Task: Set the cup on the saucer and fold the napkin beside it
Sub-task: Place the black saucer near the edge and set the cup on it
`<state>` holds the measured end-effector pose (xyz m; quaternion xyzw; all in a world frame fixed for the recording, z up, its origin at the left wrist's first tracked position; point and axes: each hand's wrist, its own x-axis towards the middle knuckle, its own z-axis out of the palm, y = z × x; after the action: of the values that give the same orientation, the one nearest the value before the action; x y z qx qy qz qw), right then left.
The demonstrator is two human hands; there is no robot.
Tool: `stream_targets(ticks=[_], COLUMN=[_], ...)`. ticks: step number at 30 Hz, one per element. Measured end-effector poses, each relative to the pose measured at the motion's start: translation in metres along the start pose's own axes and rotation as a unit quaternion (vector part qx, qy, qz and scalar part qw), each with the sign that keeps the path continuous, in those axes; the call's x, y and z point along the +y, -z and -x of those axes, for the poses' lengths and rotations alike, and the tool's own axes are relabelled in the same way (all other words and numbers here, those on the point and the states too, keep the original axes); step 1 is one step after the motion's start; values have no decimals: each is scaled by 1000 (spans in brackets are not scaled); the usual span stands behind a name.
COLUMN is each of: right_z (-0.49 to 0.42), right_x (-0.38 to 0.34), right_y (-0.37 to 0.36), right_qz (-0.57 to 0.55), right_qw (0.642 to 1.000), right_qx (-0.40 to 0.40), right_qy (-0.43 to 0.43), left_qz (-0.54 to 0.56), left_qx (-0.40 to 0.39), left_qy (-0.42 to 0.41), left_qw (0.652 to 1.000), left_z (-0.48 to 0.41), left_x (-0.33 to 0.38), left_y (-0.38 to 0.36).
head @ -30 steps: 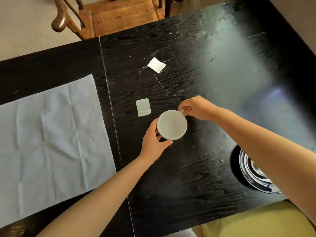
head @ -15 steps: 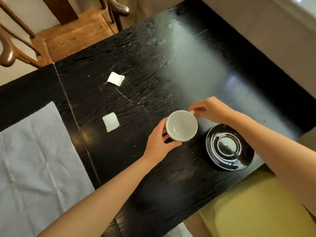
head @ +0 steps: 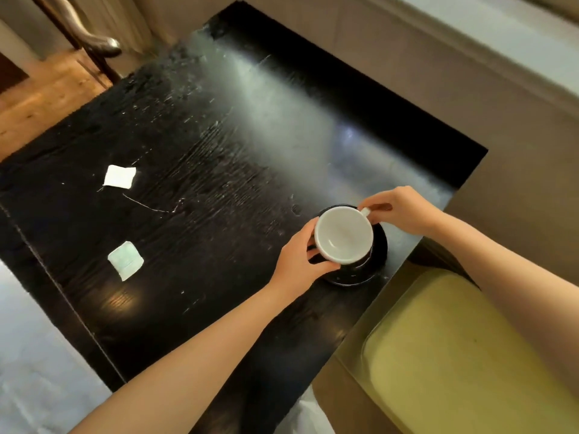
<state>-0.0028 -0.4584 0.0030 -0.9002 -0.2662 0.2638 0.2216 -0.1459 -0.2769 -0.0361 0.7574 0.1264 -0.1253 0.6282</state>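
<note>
An empty white cup (head: 344, 234) is over the black saucer (head: 360, 275) near the table's right edge; whether it rests on the saucer I cannot tell. My left hand (head: 299, 261) wraps the cup's left side. My right hand (head: 399, 211) pinches the handle at the cup's upper right. The pale blue napkin (head: 28, 355) lies spread flat at the far left, only partly in view.
The black wooden table (head: 203, 151) carries a white tea bag (head: 119, 176) with a thread and a small pale green packet (head: 126, 260) on its left half. A yellow-green seat cushion (head: 454, 355) is at the lower right. A wooden chair (head: 84, 36) stands at the far side.
Both hands carried the cup rightward from the table's middle to over the saucer. The view swung right, so most of the napkin left the frame.
</note>
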Motion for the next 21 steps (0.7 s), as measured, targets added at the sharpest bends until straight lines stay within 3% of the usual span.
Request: stream_targets(ticks=[21], right_z=[2], right_x=[22], right_y=[-17], right_qz=[-63], right_qw=[997], right_qx=[10], right_qy=[-35], left_qz=[-15], left_qx=[3], left_qy=[5], left_qw=[1000], left_z=[-5], left_x=[-6], left_y=[-17])
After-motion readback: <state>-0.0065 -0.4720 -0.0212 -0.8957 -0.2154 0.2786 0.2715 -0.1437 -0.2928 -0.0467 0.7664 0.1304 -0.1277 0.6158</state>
